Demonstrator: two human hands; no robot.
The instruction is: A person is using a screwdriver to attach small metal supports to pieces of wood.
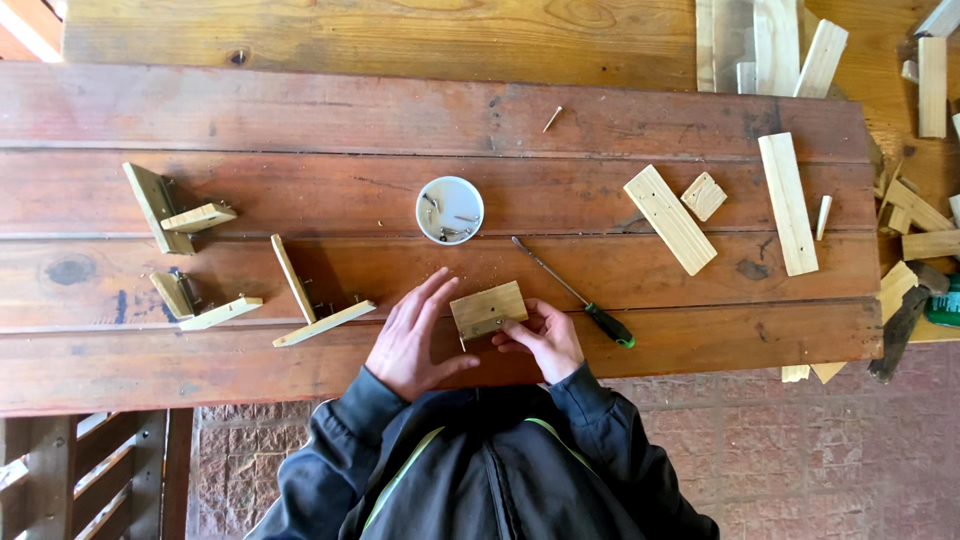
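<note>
**Small block held at the near edge of the table**

While my two hands meet at the lower middle of the frame, a small pale wooden block point(487, 309) sits between them on the red-brown plank table point(300, 120). Its long axis runs left to right, tilted a little so the right end rises toward the top of the frame. My right hand point(545, 338) has its grip clamped on the block's lower right corner, fingertips on the top face. My left hand point(413, 340) lies beside the block's left end with fingers spread and apart, holding nothing; whether it touches the wood I cannot tell.

The block is a light, yellowish rectangle with visible grain and a few small dark marks on its top face, perhaps holes or screw heads; they are too small to tell.

Just right of my right hand lies a screwdriver point(575, 292) with a black and green handle, its shaft pointing up and left. Above the block stands a round white dish point(450, 210) holding a few screws. A flat pale strip point(670, 219) lies toward the right, a small square offcut point(704, 196) beside it, and a longer upright strip point(788, 204) further right. At the left of the frame stand several pale angled wood assemblies point(308, 300).
</note>
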